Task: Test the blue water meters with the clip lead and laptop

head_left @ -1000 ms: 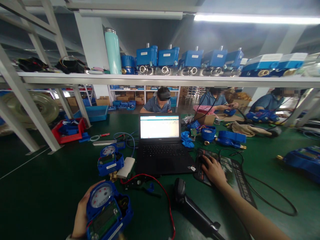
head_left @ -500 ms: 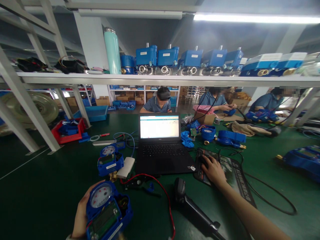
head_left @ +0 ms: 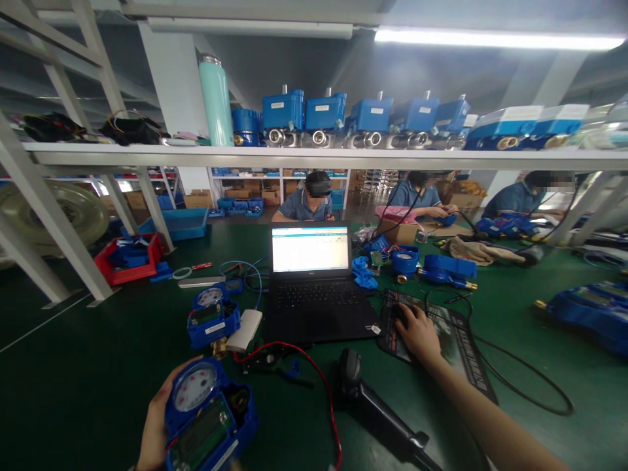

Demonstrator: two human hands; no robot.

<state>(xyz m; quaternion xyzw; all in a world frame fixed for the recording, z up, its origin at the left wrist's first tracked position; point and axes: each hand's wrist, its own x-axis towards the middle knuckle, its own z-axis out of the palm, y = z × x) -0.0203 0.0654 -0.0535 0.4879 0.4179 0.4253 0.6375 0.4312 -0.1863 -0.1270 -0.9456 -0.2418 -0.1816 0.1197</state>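
Note:
My left hand (head_left: 157, 418) is closed around the left side of a blue water meter (head_left: 210, 418) with a round dial and a small display, low at the front left. My right hand (head_left: 418, 330) rests over a black computer mouse (head_left: 400, 316), which it partly hides, on a dark printed mouse pad (head_left: 454, 340). Between the hands and farther back stands an open laptop (head_left: 310, 281) with a lit, mostly white screen. A black barcode scanner (head_left: 380, 405) lies in front of it. A second blue meter (head_left: 210, 317) sits beside a white box (head_left: 244, 330) left of the laptop.
A red cable (head_left: 321, 373) and black pliers (head_left: 275, 366) lie before the laptop. More blue meters (head_left: 449, 269) are at the right. A red bin (head_left: 130, 258) stands left. Overhead, a shelf (head_left: 314, 157) carries meters and a flask (head_left: 216, 101). Co-workers (head_left: 307, 199) sit opposite.
The whole view has shifted slightly, so things appear a little farther left. Both hands keep their hold on the meter and the mouse.

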